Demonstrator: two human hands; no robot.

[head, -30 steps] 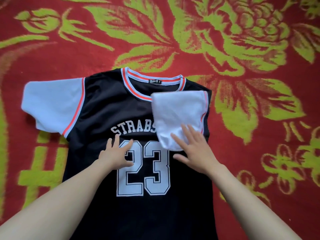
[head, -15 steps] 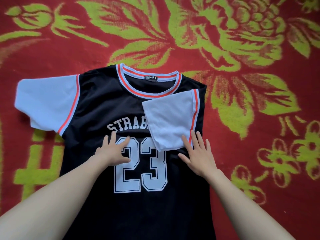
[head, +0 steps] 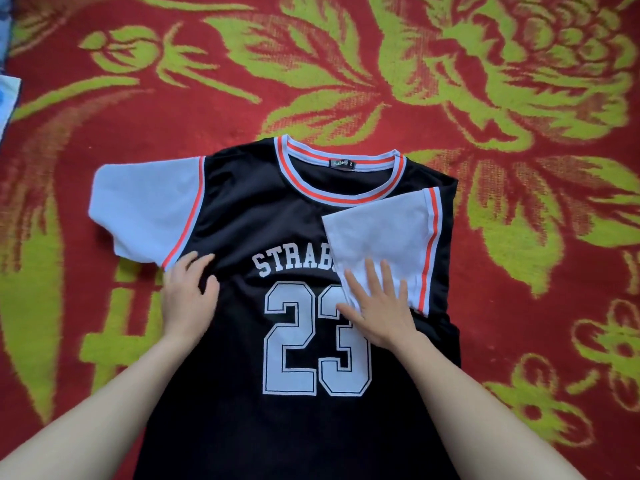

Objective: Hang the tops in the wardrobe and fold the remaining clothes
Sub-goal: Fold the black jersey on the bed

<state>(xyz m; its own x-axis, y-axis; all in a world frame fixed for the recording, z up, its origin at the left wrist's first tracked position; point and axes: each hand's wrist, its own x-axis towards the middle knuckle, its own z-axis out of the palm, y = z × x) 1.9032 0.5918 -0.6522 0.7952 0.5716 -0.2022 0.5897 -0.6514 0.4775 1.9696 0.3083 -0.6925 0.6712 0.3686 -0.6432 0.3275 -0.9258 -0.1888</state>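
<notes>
Since the jersey [head: 277, 216] lies face up on the red floral blanket [head: 519, 98], I judge it light, limp and slippery. My left hand [head: 188, 296] rests open beside the unfolded sleeve [head: 145, 209], whose seam I'd pinch. My right hand [head: 381, 306] presses spread fingers on the folded sleeve [head: 381, 233].

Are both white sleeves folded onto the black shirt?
No, only the sleeve under the right hand is folded over; the other sleeve lies spread flat on the carpet.
</notes>
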